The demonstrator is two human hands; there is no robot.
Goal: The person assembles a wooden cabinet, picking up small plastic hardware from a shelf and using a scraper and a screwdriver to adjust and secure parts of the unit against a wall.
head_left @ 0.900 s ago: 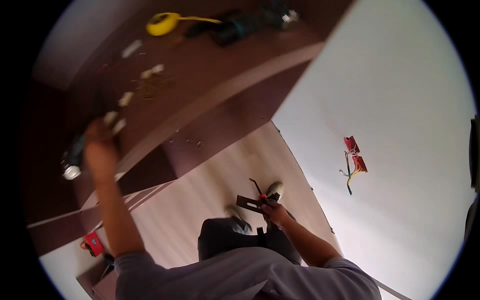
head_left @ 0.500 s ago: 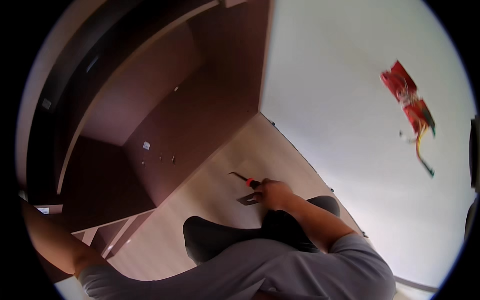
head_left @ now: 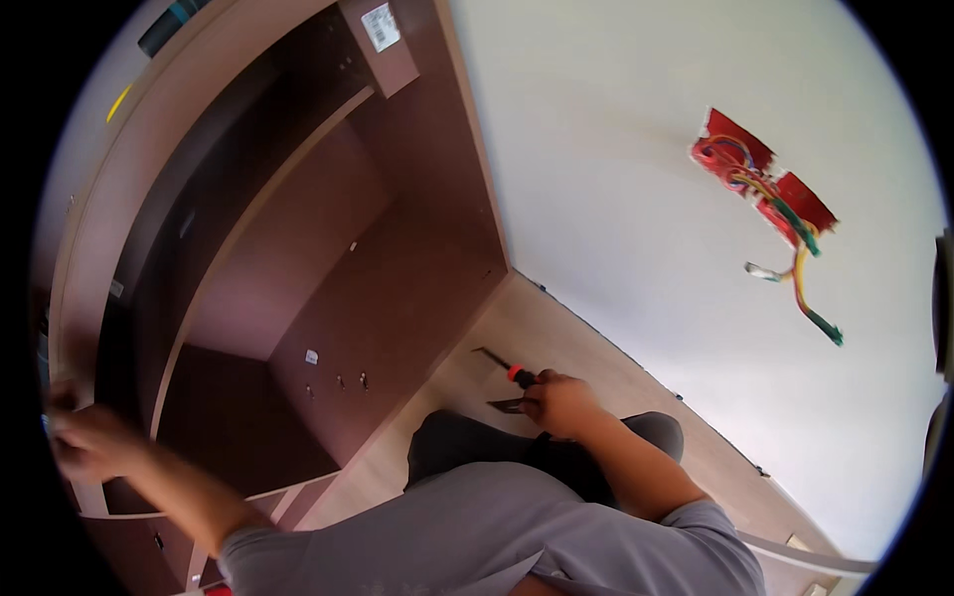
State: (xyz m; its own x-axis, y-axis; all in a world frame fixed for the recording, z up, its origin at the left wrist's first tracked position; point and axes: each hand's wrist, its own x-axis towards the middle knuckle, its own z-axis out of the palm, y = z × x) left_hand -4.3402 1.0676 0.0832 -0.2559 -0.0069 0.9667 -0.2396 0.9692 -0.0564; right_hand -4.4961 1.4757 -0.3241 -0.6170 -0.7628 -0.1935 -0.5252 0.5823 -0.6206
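My right hand (head_left: 563,402) is closed around a hook-tipped tool (head_left: 515,373) with a red and black handle and a thin dark shaft, held over the floor in front of my knees. A flat dark metal piece (head_left: 509,405) sticks out of the same hand below the tool; its kind I cannot make out. At the far left my left hand (head_left: 94,442) is raised beside the front edge of a brown cabinet (head_left: 397,288). Motion smears its fingers, and whether it holds or touches anything does not show.
Red wall boxes (head_left: 740,149) with loose coloured wires (head_left: 800,278) hang out of the white wall (head_left: 596,149) at the right. The cabinet has open compartments with small metal fittings (head_left: 364,380). A dark cylindrical object (head_left: 164,32) is at the upper left.
My view has shifted left, so more of the cabinet shows. My left hand has come into view at the far left. The right hand still grips the tool and the metal piece.
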